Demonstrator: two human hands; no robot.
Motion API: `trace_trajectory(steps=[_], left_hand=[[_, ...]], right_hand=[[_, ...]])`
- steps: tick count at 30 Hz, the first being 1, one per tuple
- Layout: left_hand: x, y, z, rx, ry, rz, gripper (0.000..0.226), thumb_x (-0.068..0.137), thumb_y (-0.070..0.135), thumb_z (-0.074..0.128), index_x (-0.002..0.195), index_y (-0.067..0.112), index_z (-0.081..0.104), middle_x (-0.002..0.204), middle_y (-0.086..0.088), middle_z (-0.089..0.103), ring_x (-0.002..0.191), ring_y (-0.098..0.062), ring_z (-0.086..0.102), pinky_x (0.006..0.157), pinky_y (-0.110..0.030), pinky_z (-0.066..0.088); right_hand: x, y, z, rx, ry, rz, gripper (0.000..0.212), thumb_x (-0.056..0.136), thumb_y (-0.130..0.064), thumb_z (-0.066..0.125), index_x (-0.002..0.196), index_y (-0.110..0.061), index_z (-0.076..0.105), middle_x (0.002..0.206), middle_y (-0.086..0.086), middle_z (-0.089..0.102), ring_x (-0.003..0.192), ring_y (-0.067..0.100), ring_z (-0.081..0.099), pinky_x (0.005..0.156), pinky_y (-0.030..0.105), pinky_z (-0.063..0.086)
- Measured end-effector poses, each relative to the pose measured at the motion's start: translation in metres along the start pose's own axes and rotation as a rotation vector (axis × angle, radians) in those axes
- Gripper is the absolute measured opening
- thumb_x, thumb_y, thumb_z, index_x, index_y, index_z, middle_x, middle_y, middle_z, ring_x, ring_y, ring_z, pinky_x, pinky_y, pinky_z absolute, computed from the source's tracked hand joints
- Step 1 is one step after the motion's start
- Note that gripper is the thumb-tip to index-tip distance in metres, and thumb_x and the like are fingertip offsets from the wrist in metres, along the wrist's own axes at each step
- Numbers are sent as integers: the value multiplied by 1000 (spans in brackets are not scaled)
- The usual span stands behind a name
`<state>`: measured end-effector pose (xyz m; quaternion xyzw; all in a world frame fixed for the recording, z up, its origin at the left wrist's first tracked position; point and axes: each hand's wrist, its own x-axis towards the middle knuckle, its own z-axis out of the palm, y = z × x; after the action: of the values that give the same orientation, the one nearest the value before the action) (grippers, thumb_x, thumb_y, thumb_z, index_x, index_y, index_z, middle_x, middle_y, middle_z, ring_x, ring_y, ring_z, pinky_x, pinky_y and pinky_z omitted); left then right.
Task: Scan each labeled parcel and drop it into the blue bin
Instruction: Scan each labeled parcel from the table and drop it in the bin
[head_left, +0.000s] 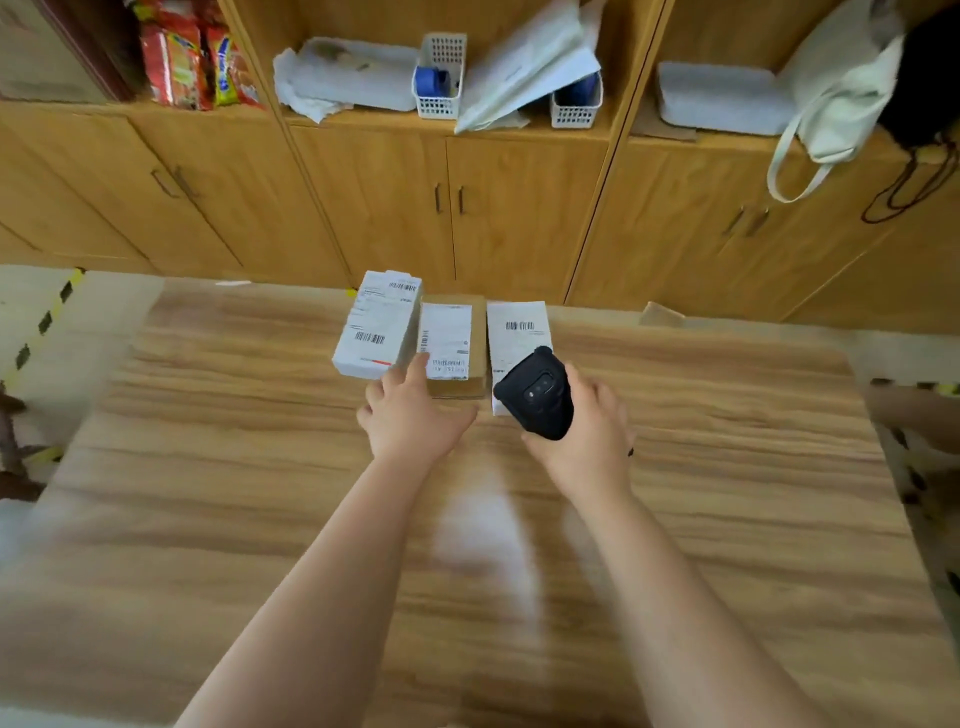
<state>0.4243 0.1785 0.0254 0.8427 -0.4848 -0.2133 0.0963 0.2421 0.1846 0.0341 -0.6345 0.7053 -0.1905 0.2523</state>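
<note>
Three labeled parcels lie in a row at the far side of the wooden table (208, 467): a white box (376, 322) on the left, a brown box (451, 343) with a white label in the middle, and a white parcel (517, 332) on the right. My left hand (410, 410) reaches out with straight fingers, its index fingertip at the near left corner of the brown box's label. My right hand (587, 421) grips a black handheld scanner (537, 395), held over the near end of the right parcel. No blue bin is in view.
Wooden cabinets (467, 208) stand just behind the table. Their shelf holds white baskets (439, 78), papers, snack packs (192, 57) and a cloth tote bag (836, 88). Yellow-black floor tape (47, 317) runs at the left.
</note>
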Motion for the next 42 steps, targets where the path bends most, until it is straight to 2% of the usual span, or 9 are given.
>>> trace_trajectory(steps=[3, 7, 15, 22, 27, 30, 33, 39, 42], left_hand=[[44, 16, 22, 44, -104, -1, 100, 76, 72, 63, 155, 37, 12, 153, -10, 26, 135, -36, 29, 101, -52, 36], [80, 31, 47, 74, -156, -57, 105, 76, 68, 67, 155, 36, 5, 148, -15, 20, 131, -37, 30, 99, -48, 38], [71, -9, 57, -124, 12, 34, 106, 65, 58, 76, 150, 35, 17, 147, -15, 28, 130, -39, 34, 110, -51, 28], [19, -60, 29, -296, 266, 287, 116, 56, 35, 90, 150, 19, 25, 151, -13, 31, 138, -34, 26, 116, -47, 21], [-42, -68, 32, -294, 404, 452, 94, 61, 45, 69, 141, 13, 32, 135, -18, 47, 128, -40, 41, 112, -49, 28], [-84, -71, 40, -302, 430, 510, 91, 62, 36, 76, 139, 14, 33, 134, -18, 47, 126, -40, 42, 111, -49, 30], [-124, -75, 48, -283, 416, 573, 101, 55, 21, 88, 140, 15, 33, 136, -17, 45, 128, -36, 38, 113, -44, 26], [-198, -73, 65, -204, 370, 639, 106, 49, 11, 85, 141, 18, 33, 142, -15, 40, 129, -44, 39, 108, -61, 33], [-224, -64, 71, -139, 361, 668, 108, 46, 11, 85, 141, 17, 34, 141, -15, 40, 128, -43, 38, 107, -62, 33]], right_hand=[[14, -8, 17, 10, 17, 62, 89, 68, -30, 82, 146, -32, 40, 131, -1, 48, 126, 25, 40, 94, 38, 31], [23, -9, 32, 22, 35, 132, 91, 66, -30, 82, 146, -34, 39, 130, -3, 47, 127, 23, 40, 102, 41, 34], [12, -4, 36, -20, 51, 162, 90, 68, -31, 81, 148, -33, 38, 131, -3, 47, 124, 25, 41, 95, 42, 34], [-17, -23, 18, -131, -65, 32, 93, 73, -35, 78, 153, -33, 30, 140, -5, 40, 126, 23, 36, 101, 39, 29], [-63, -31, 4, -169, -126, -75, 91, 71, -38, 76, 150, -34, 31, 134, -5, 42, 127, 24, 37, 99, 40, 30], [-91, -15, -13, -172, -185, -62, 90, 70, -36, 75, 148, -37, 32, 135, -6, 41, 127, 24, 38, 100, 42, 30], [-123, 3, -34, -169, -218, -46, 90, 70, -35, 75, 148, -38, 31, 136, -5, 40, 127, 26, 38, 101, 41, 30], [-181, 32, -67, -251, -266, -78, 76, 70, -34, 75, 138, -33, 40, 128, -3, 42, 122, 26, 38, 87, 40, 27], [-201, 53, -83, -228, -269, -16, 70, 71, -30, 76, 132, -31, 43, 126, -2, 42, 121, 27, 39, 82, 39, 24]])
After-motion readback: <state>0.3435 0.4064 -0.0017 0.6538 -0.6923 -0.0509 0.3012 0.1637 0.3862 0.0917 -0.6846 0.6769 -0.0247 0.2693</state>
